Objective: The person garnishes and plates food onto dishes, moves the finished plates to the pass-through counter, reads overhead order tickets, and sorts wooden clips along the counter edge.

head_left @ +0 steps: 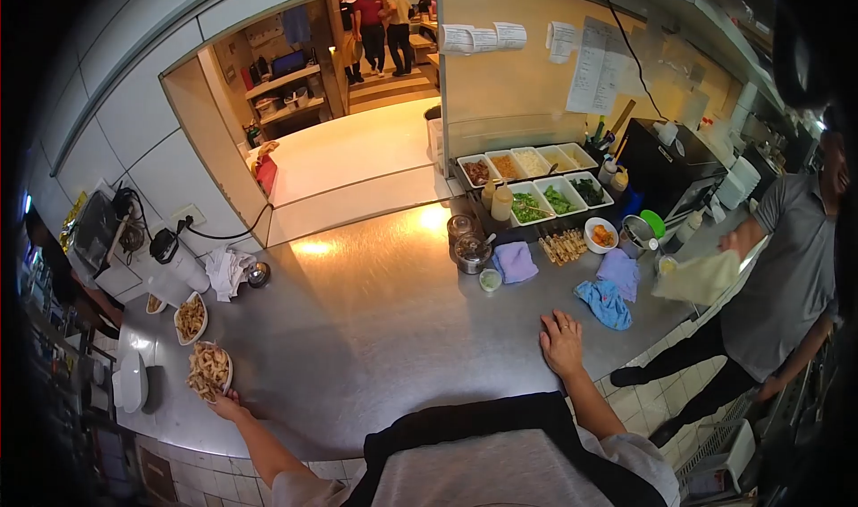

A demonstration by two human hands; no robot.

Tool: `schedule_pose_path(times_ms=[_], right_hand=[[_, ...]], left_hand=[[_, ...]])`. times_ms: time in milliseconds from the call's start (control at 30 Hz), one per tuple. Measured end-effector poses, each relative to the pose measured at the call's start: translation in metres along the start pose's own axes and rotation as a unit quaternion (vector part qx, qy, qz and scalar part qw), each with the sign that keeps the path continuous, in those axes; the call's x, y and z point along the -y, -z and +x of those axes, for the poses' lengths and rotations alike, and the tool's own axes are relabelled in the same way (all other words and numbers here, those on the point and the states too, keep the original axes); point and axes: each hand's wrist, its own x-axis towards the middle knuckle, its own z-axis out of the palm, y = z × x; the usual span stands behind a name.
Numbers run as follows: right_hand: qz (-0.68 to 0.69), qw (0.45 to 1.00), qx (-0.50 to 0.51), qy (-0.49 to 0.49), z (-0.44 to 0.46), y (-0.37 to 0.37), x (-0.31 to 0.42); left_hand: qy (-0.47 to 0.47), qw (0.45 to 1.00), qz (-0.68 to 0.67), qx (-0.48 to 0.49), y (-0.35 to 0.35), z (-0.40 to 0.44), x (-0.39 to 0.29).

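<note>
At the left side of the steel counter, my left hand [227, 405] grips the near edge of a white bowl [229, 375] heaped with pale fried strips [207, 369]. Its fingertips are partly hidden by the bowl. Just behind stands a second white dish [190, 318] of similar fried food. My right hand [561, 342] lies flat on the steel toward the right, fingers stretched out and holding nothing. Beyond its fingers is a crumpled blue cloth [603, 304], apart from the hand.
White dishes [131, 382] stand at the far left. Toward the back right are glass jars [471, 252], a folded purple cloth [515, 263], skewers [563, 247], and trays of chopped greens [527, 205]. A co-worker [776, 248] with a pale cloth [702, 279] stands at the right.
</note>
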Motion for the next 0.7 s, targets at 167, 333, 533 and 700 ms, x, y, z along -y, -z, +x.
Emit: schedule_pose_path(times_ms=[167, 333, 533, 700], right_hand=[[0.012, 1.000, -0.014, 0.013, 0.002, -0.003, -0.004], [0.204, 0.974, -0.078, -0.050, 0.039, -0.004, -0.014], [0.391, 0.910, -0.115, 0.081, 0.185, 0.045, 0.034], [0.455, 0.871, 0.000, 0.184, 0.326, 0.027, 0.077]], left_hand=[[0.021, 0.998, -0.020, 0.062, 0.001, -0.070, -0.015], [0.071, 0.982, -0.033, 0.172, -0.015, -0.170, -0.003], [0.114, 0.941, -0.058, 0.314, -0.048, -0.292, 0.020], [0.128, 0.907, -0.058, 0.396, -0.079, -0.365, 0.038]])
